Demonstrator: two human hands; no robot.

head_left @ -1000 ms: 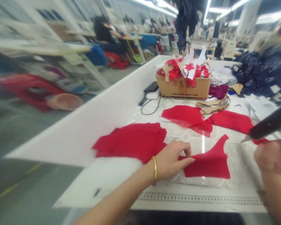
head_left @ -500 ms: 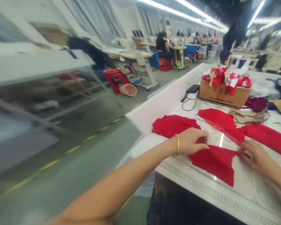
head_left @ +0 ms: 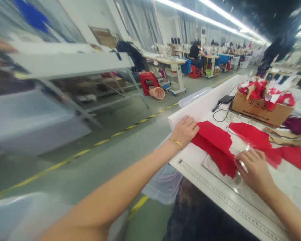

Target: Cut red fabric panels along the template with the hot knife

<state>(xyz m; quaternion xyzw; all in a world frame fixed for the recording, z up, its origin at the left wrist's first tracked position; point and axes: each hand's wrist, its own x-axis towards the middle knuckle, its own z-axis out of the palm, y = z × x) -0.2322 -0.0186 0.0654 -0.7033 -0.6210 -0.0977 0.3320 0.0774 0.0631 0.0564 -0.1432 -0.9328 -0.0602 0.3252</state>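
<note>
My left hand (head_left: 187, 131) lies flat on the white table (head_left: 190, 120) near its edge, touching a red fabric piece (head_left: 213, 147) and wearing a gold bangle (head_left: 176, 143). My right hand (head_left: 253, 170) rests on a clear plastic sheet (head_left: 223, 170) beside that fabric's lower end. Part of the red piece seems to lie under the sheet. Further red cloth panels (head_left: 251, 135) stretch to the right. Behind them stands a cardboard box (head_left: 261, 112) holding red and white scraps.
A black power bank (head_left: 225, 99) with a cable lies by the box. Tan pattern strips (head_left: 283, 137) and purple cloth (head_left: 297, 125) sit to the right. A metal ruler (head_left: 228, 201) runs along the near edge. A plastic tub (head_left: 164, 184) stands below the table.
The view has swung left. My left hand has shifted to the table's edge, and the red piece now stretches toward it. My right hand has moved from the cloth onto the clear sheet.
</note>
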